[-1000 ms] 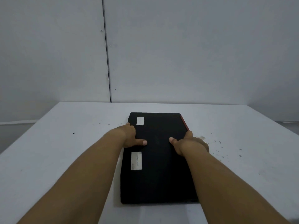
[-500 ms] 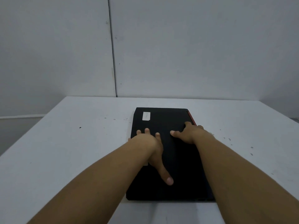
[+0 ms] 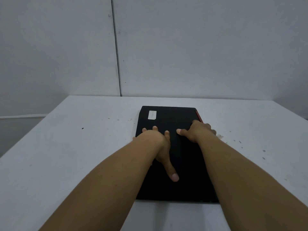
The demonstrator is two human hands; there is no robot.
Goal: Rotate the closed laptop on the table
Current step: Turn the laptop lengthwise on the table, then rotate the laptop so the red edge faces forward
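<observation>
With the left hand (image 3: 160,144) splayed flat on the laptop (image 3: 175,155), mid-table (image 3: 75,147), and the right hand (image 3: 196,132) curled over its right edge, the turn seems about to start, needing opposed pushes.

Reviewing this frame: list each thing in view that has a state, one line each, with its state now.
laptop: closed, flat on the table, short edge toward the person.
left hand: open, palm down on the lid, fingers spread, thumb pointing back toward the person.
right hand: on the lid at the laptop's right edge, thumb on top, fingers curled over the side.
white sticker: stuck on the lid's far left corner.
</observation>
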